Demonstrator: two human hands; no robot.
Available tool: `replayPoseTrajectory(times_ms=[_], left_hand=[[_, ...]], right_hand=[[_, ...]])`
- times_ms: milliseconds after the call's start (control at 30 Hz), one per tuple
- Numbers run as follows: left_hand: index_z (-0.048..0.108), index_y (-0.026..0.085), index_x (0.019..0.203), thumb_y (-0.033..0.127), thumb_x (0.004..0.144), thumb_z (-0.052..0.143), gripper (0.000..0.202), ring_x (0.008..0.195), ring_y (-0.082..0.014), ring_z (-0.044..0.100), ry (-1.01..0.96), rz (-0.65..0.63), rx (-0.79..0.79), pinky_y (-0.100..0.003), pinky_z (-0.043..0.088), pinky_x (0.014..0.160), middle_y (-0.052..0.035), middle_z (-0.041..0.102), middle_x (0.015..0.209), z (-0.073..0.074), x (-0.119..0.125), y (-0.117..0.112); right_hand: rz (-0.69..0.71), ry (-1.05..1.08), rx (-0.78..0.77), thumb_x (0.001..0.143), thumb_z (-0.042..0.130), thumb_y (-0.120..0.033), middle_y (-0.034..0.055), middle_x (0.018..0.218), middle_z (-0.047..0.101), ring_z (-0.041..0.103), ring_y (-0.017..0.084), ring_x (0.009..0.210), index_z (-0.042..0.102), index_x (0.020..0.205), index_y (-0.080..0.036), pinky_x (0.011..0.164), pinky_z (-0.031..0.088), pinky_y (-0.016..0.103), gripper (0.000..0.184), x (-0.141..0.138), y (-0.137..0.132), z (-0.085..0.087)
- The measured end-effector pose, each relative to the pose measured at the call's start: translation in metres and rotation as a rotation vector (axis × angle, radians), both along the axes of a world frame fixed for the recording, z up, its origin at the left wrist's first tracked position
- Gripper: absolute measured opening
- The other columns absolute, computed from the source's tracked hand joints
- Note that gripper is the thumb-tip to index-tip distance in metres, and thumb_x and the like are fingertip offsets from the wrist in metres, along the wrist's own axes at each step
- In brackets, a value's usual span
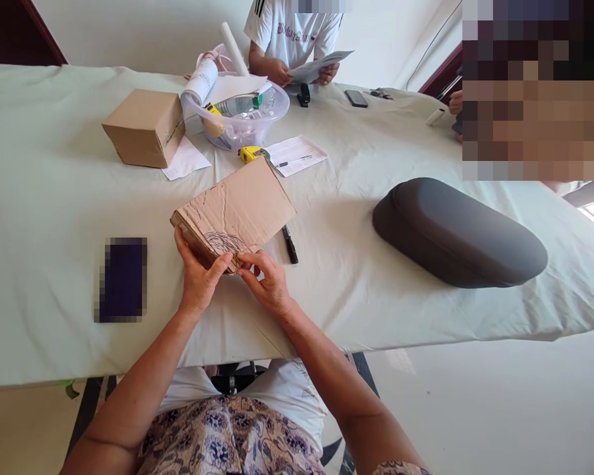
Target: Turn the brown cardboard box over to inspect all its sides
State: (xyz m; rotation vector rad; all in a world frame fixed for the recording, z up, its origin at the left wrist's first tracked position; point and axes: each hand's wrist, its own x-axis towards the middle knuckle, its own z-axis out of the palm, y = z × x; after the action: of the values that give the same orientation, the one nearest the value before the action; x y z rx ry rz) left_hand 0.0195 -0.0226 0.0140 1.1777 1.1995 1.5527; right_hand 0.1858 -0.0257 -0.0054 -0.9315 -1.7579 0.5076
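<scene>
A flat brown cardboard box (247,201) with scribbled black pen lines lies tilted in front of me on the cloth. My left hand (198,277) grips its near left side, fingers along the edge and thumb on the near corner. At that same corner my right hand (264,280) pinches the cardboard edge between thumb and fingers; the exact bit it pinches is partly hidden. Close to the box's right side lies a black marker pen (290,244). A yellow tape measure (251,154) sits just beyond the far edge.
A closed cardboard box (143,128) and a translucent basin (237,128) with several items stand at the back left. To the right lies a dark grey rounded case (460,234). A person (297,39) across the table holds papers; another sits at right. A phone (356,99) lies behind.
</scene>
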Motion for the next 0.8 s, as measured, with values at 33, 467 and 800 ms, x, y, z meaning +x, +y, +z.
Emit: replayPoseTrajectory(times_ms=[33, 467, 800], left_hand=[[0.013, 0.033, 0.162, 0.056, 0.070, 0.087, 0.119, 0.153, -0.0321, 0.039, -0.004, 0.000, -0.015, -0.049, 0.038, 0.122, -0.0171, 0.032, 0.166, 0.001, 0.000, 0.000], [0.044, 0.033, 0.154, 0.052, 0.077, 0.079, 0.087, 0.148, -0.0300, 0.045, -0.098, -0.058, 0.041, -0.043, 0.038, 0.122, -0.0059, 0.049, 0.159, 0.008, -0.011, 0.009], [0.060, 0.031, 0.141, 0.056, 0.079, 0.075, 0.069, 0.131, -0.0249, 0.062, -0.233, -0.112, -0.014, -0.034, 0.053, 0.106, -0.0045, 0.068, 0.136, 0.008, -0.020, 0.017]], right_hand=[[-0.005, 0.010, -0.009, 0.098, 0.062, -0.036, 0.0019, 0.086, 0.071, 0.065, 0.013, 0.069, 0.068, 0.114, -0.026, 0.060, 0.052, 0.028, 0.020, 0.000, 0.000, 0.001], [-0.506, 0.347, -0.131, 0.084, 0.075, -0.051, -0.0077, 0.069, 0.059, 0.056, 0.011, 0.060, 0.054, 0.132, -0.025, 0.057, 0.046, 0.024, 0.058, 0.033, 0.014, 0.008], [-0.631, 0.436, -0.205, 0.088, 0.062, -0.060, -0.0042, 0.067, 0.058, 0.053, 0.012, 0.061, 0.067, 0.087, -0.021, 0.060, 0.044, 0.025, 0.040, 0.047, 0.013, 0.019]])
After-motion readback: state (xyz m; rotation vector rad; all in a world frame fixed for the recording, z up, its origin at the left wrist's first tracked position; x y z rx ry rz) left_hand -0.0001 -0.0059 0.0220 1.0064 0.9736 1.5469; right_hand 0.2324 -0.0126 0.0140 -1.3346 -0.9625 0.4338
